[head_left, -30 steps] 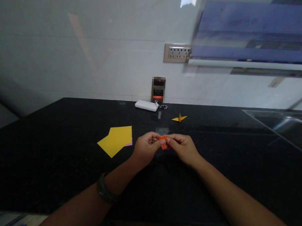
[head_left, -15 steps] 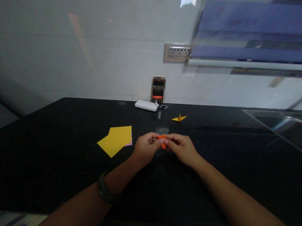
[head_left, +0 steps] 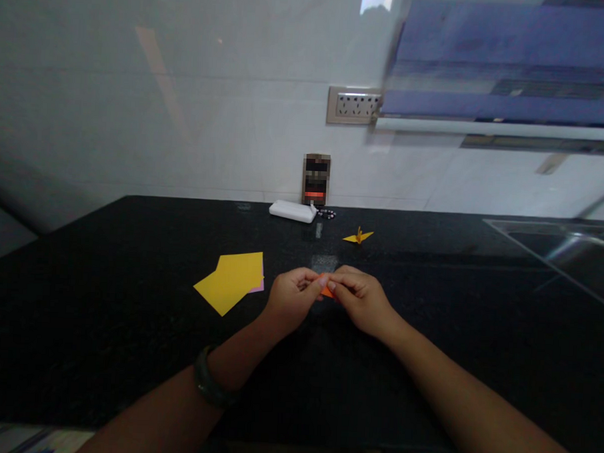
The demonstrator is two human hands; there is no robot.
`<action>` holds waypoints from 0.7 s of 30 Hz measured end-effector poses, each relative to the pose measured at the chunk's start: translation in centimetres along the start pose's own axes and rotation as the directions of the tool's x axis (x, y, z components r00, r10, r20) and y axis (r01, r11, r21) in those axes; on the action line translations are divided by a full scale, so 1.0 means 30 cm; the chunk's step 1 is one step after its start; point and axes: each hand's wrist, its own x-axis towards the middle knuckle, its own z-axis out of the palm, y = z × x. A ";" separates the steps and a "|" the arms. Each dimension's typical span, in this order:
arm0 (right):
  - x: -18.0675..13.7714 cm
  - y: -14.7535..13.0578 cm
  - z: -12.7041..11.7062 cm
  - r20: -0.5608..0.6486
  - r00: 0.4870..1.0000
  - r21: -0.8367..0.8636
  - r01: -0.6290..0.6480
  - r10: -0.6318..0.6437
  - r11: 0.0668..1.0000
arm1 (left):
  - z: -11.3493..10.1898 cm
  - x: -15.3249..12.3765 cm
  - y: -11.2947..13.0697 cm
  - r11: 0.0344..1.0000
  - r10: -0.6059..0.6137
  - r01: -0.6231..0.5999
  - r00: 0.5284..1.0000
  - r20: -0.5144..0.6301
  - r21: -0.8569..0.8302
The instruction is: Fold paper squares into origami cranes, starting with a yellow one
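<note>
Two bare hands are meeting over the middle of a black stone worktop [head_left: 126, 352], pinching a small piece of orange paper [head_left: 325, 291] between them. The left hand [head_left: 291, 299], with a dark band [head_left: 209, 381] sitting on its wrist, is closing thumb and fingers narrowly on the paper's left end, while the right hand [head_left: 361, 297] is gripping the right end with its fingertips [head_left: 332, 284] pressed together; most of the paper is hiding behind the fingers. Just left of the hands, yellow paper sheets [head_left: 232, 280] are lying flat over a pink one [head_left: 260, 287]. Toward the worktop's back edge, a small yellow folded crane [head_left: 358, 237] is standing, well apart from the hands, and a white box [head_left: 292, 211] is resting near the wall. A steel sink [head_left: 561, 248] is occupying the worktop's far right corner.
</note>
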 end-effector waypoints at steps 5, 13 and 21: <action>-0.003 -0.008 0.012 0.002 0.998 0.061 -0.069 0.069 0.996 | -0.010 -0.001 0.028 0.999 -0.011 0.011 1.000 -0.002 -0.031; -0.011 -0.013 0.026 0.107 0.954 0.298 -0.300 0.281 0.906 | -0.019 -0.007 0.045 0.995 0.073 -0.076 0.996 -0.046 -0.059; -0.002 -0.017 0.005 0.108 0.938 0.339 -0.346 0.329 0.875 | -0.012 -0.002 0.018 0.996 0.081 -0.083 0.995 0.060 0.040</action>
